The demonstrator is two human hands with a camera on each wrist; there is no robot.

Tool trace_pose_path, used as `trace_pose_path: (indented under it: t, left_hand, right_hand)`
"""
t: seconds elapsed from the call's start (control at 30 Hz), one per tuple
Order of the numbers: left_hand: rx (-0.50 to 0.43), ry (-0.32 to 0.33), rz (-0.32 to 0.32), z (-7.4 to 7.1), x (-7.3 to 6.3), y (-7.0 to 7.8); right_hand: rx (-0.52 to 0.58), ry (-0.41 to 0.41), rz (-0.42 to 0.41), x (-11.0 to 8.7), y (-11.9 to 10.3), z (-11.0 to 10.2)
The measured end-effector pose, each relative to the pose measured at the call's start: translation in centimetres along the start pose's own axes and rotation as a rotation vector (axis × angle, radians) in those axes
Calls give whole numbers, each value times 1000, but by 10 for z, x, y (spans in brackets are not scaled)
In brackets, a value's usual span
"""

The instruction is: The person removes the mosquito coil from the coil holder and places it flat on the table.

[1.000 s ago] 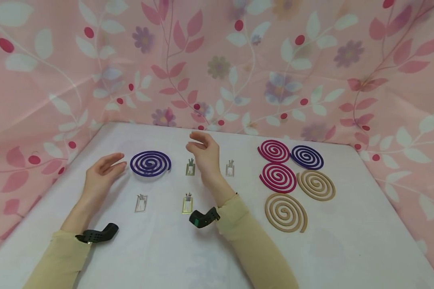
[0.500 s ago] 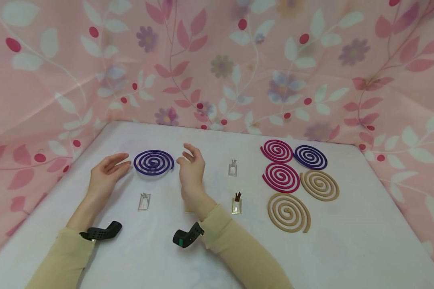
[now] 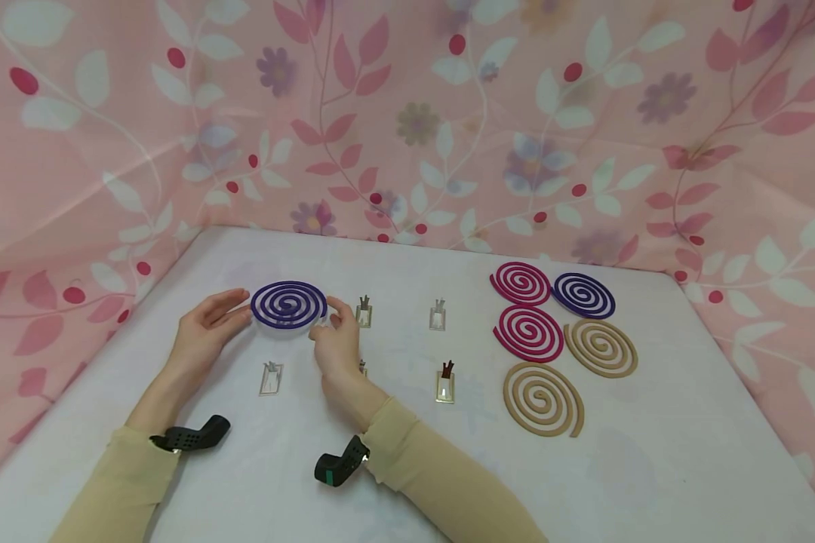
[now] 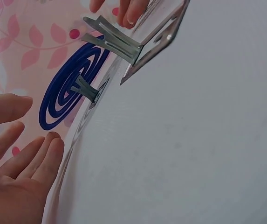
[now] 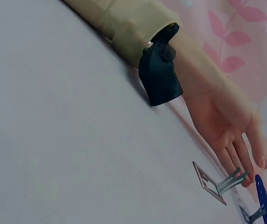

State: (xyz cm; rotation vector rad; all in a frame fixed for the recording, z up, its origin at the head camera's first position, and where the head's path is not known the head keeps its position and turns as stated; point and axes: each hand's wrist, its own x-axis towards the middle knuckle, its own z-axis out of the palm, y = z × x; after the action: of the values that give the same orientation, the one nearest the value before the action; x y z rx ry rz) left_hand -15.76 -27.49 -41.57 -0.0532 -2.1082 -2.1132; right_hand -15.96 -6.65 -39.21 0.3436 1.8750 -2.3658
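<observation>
A dark blue mosquito coil (image 3: 288, 305) is held up level at the back left on a small metal stand, whose clip (image 4: 86, 88) shows under it in the left wrist view. My left hand (image 3: 207, 328) is at the coil's left edge, fingers loosely bent and fingertips close to the rim. On the opposite side, my right hand (image 3: 339, 339) has its fingertips right at the right rim, thumb lower and nearer to me. Neither hand is curled round the coil. The right hand partly covers another stand (image 3: 363, 367). In front of the coil lies a bare metal stand (image 3: 270, 378).
More metal stands, one at the back (image 3: 363, 315), one to its right (image 3: 438, 315) and one with brown prongs (image 3: 444, 385), lie mid-table. To the right are two pink coils (image 3: 528, 332), a blue coil (image 3: 582, 295) and two tan coils (image 3: 542, 398). Floral cloth (image 3: 414, 136) hangs behind.
My right hand has come left and down from above the middle stands to the blue coil's right rim. The left hand has edged slightly closer to the left rim.
</observation>
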Motion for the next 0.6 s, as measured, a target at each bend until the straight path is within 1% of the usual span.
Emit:
trace_pose_path:
  t: [0.13, 0.23, 0.4, 0.6]
  left_hand:
    - [70, -8, -38, 0, 0, 1]
    - [110, -15, -55, 0, 1, 1]
    - [115, -29, -57, -1, 1, -1]
    - [113, -29, -71, -2, 1, 0]
  right_hand:
    - [27, -39, 17, 4, 4, -2]
    - [73, -74, 19, 5, 5, -2]
    - [122, -116, 4, 5, 7, -1]
    - [140, -125, 7, 6, 9, -1]
